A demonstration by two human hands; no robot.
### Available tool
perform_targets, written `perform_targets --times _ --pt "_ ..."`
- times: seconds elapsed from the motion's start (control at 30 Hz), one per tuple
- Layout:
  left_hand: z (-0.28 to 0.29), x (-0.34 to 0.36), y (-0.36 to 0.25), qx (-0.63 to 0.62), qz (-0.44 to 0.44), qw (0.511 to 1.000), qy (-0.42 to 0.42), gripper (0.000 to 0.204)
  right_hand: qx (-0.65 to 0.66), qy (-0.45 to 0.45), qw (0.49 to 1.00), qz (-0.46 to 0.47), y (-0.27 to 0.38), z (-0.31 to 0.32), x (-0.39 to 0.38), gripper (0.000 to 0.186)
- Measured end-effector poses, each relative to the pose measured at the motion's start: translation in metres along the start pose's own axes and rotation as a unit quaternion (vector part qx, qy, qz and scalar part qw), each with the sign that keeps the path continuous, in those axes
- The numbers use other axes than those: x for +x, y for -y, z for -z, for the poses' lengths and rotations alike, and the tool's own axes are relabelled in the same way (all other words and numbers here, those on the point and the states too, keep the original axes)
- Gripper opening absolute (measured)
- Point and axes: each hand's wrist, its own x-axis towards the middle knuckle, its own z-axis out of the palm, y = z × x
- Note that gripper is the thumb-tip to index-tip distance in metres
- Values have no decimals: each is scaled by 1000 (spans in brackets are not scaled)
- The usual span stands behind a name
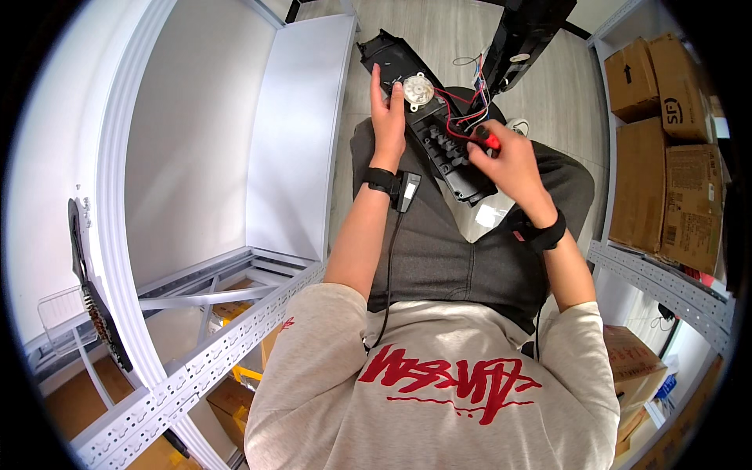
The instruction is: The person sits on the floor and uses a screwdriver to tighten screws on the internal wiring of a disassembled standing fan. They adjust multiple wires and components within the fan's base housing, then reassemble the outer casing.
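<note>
A long black plastic housing panel [454, 160] rests across my knees, with a round white motor part [418, 91] and red and black wires [460, 110] on it. My left hand [388, 113] grips the panel's left edge beside the white part, fingers over the rim. My right hand [505, 160] holds a red-handled tool [487, 139], probably a screwdriver, its tip down on the panel's middle. A second black casing piece [523, 35] lies on the floor beyond the panel.
A white metal shelving unit [188, 376] stands on my left, with a black part [94, 298] on it and boxes beneath. Another rack with cardboard boxes [666, 188] stands on my right. Pale wooden floor [439, 31] lies ahead.
</note>
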Motion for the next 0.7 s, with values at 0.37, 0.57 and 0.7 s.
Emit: perform_targets --times 0.37,0.57,0.7 --pt "-6 -4 -15 -55 39 998 12 61 386 18 887 -255 -38 48 20 26" --pt "-4 -2 -11 -69 25 997 15 59 397 17 882 -253 -45 46 17 37" --pt "-4 -2 -7 -70 28 997 9 59 400 -11 878 -263 -32 47 15 44"
